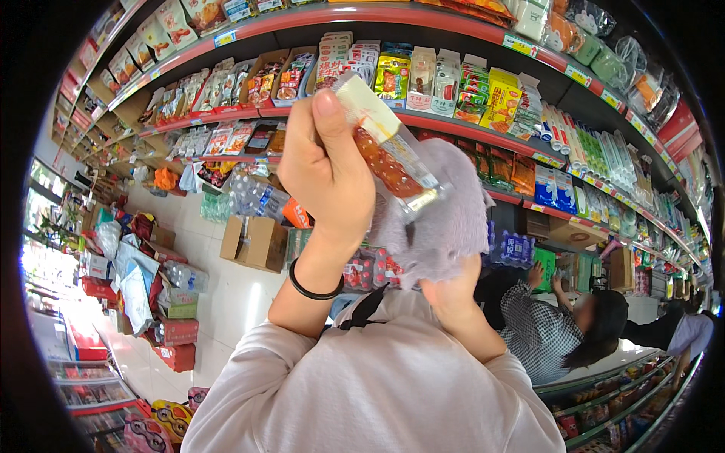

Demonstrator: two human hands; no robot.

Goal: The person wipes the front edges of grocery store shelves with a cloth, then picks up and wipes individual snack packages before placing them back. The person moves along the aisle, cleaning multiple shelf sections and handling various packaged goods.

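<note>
Raised before the shelves, my left hand [325,164] pinches the upper end of a clear snack packet [391,158] between thumb and fingers; reddish-brown food with sesame-like seeds shows inside. A black band circles that wrist. My right hand [453,289] is at the lower edge of a fluffy lilac plush item [447,209], its fingers largely hidden by the fur. The packet's lower end overlaps the plush item in the view. Behind them, small snack packets stand in open boxes, among them a yellow-green bag [392,76] and a yellow bag [501,105].
Red-edged shelves [430,17] curve across the top and right. An open cardboard box [253,243] stands on the floor at left, near bottled drinks [257,195] and stacked cartons [175,331]. Another person [544,328] in a checked top is at the right, hands by a green box.
</note>
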